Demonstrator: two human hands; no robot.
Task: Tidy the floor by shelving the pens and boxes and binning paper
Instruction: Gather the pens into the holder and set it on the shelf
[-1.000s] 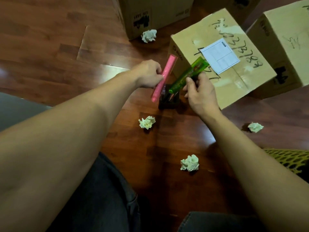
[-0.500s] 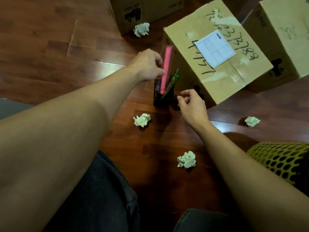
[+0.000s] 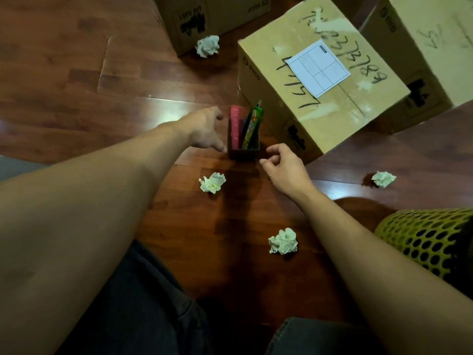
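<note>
We see the dark pen holder point(image 3: 243, 149) standing on the wooden floor point(image 3: 76, 73), pink pen point(image 3: 235, 124) and green pen point(image 3: 253, 124) upright inside, its far side near the labelled box point(image 3: 320, 103). Our left hand point(image 3: 204, 129) hovers at its left edge, fingers loosely spread, holding nothing; our right hand point(image 3: 284, 165) waits just right, fingers loosely curled, empty. Crumpled paper point(image 3: 212, 182) lies close in front, the yellow bin point(image 3: 430, 239) at right.
</note>
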